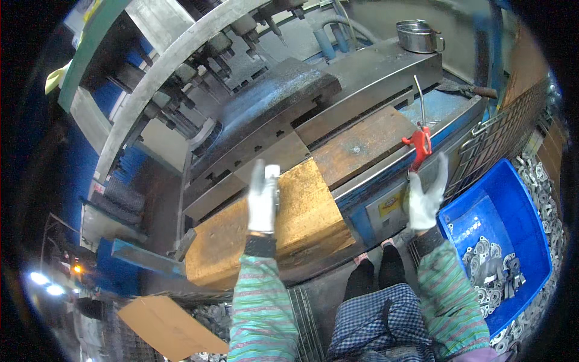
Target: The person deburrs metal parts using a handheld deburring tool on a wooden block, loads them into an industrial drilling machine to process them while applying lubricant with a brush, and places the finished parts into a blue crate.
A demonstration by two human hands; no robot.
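My left hand (261,202), in a white glove, is over the yellowish wooden block (307,211) at the front of the machine. Its fingers point away from me and are partly blurred. Against its right side is a small silvery metal part (273,172), which it seems to grip; the part's full shape is hidden. My right hand (426,202), also gloved in white, has its thumb and fingers spread apart. Just beyond it, by the thumb tip, is a red air blow gun (420,145) with a thin metal nozzle pointing up; I cannot tell whether they touch.
A multi-spindle machine head (211,54) hangs over the steel bed (265,108). A metal cup (417,37) stands at the back right. The blue bin (543,241) at right holds several metal castings, with more around it. Brown cardboard (172,326) lies at lower left.
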